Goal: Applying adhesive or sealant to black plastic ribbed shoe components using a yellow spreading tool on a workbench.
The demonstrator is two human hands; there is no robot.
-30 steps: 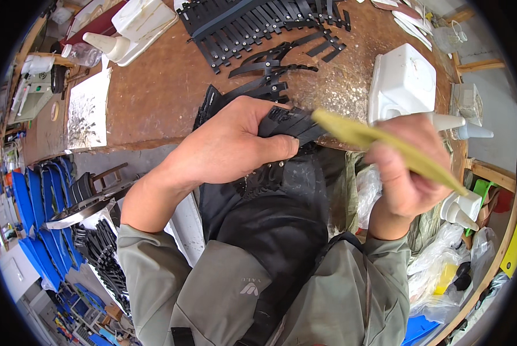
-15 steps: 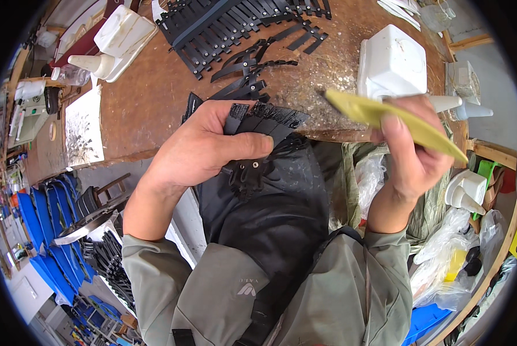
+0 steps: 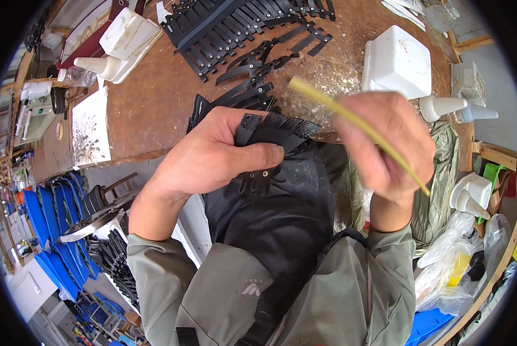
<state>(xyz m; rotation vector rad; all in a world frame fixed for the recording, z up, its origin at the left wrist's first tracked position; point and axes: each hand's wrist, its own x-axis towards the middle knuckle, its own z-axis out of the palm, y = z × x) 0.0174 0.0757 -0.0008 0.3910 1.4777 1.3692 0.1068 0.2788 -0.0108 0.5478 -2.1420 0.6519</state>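
My left hand (image 3: pixel 212 144) grips a fanned bundle of black straps (image 3: pixel 276 130), thumb pressed across them. Their dark, shiny-looking ends spread beyond the thumb, and rivets show on a part below it. Off to the right, my right hand (image 3: pixel 388 141) is closed around a flat yellow stick-like tool (image 3: pixel 327 104), blurred by motion. Its far tip points up and left, above the strap ends and apart from them. More riveted black straps (image 3: pixel 255 78) lie on the table just beyond my left hand. The fingers under the bundle are hidden.
A brown worktable (image 3: pixel 155 115) carries a large riveted black strap piece (image 3: pixel 229 29), a white nozzled container (image 3: pixel 399 60) at right and another nozzled container (image 3: pixel 129 37) at left. A smeared white sheet (image 3: pixel 90 130) lies at the left edge. Plastic bags (image 3: pixel 443 271) sit low right.
My right hand has moved left with the yellow tool, whose tip is now closer to the strap ends and turned edge-on. My left hand keeps its hold; the view has shifted slightly.
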